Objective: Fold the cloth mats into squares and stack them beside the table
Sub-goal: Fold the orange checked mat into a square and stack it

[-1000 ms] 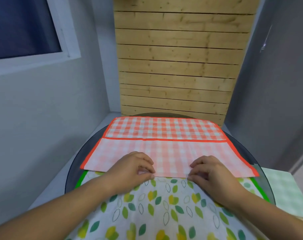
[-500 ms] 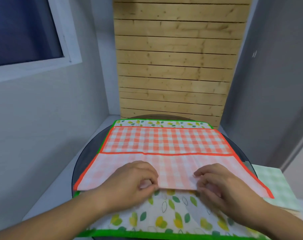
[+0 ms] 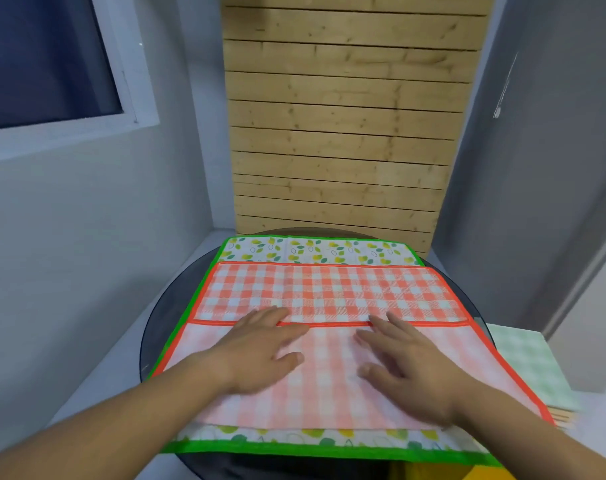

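Hands, left hand [image 3: 260, 355] and right hand [image 3: 409, 358], lie spread flat on folded checked mat [image 3: 329, 296]; grip empty. Best to press evenly, aligning edges.

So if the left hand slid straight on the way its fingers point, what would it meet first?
The left hand lies flat on the folded flap; its fingers point away and slightly right. It would first cross the flap's orange hem, then the brighter checked mat.

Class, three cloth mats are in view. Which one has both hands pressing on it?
The orange checked mat, with its near part folded over. It lies on the leaf-print mat; the pale green checked mat sits apart, to the right.
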{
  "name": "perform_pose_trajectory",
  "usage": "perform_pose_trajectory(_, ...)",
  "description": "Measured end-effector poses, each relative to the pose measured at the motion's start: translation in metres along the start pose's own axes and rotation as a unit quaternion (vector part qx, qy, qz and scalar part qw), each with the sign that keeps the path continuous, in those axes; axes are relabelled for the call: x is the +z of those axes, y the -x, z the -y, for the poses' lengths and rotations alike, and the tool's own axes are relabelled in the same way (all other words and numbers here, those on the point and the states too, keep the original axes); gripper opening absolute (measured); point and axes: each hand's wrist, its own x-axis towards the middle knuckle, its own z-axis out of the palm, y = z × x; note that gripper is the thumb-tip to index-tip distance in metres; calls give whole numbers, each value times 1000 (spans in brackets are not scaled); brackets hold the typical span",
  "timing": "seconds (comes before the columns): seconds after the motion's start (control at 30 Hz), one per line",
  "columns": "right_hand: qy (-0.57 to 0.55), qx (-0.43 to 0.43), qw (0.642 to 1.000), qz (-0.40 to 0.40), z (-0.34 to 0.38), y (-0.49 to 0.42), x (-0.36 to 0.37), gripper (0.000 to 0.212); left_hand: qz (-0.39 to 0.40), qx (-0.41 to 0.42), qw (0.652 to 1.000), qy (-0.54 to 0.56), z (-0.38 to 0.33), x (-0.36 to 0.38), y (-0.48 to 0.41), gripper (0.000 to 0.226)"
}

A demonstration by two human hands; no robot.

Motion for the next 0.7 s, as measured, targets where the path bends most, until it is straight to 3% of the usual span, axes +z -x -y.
perform_pose_trajectory(0.17, 40, 23, 997, 54, -1, -8, 10, 85, -3, -6, 1000, -4, 3, 0, -3, 56)
perform_pose_trajectory(0.47, 60, 28, 998, 18, 2, -13, 5, 64, -20, -19, 1000, 14, -4, 12, 3, 54)
perform_pose_trajectory(0.7, -52, 60, 992, -94, -16, -77, -8, 43, -39, -16, 999, 9, -5, 13, 3, 54)
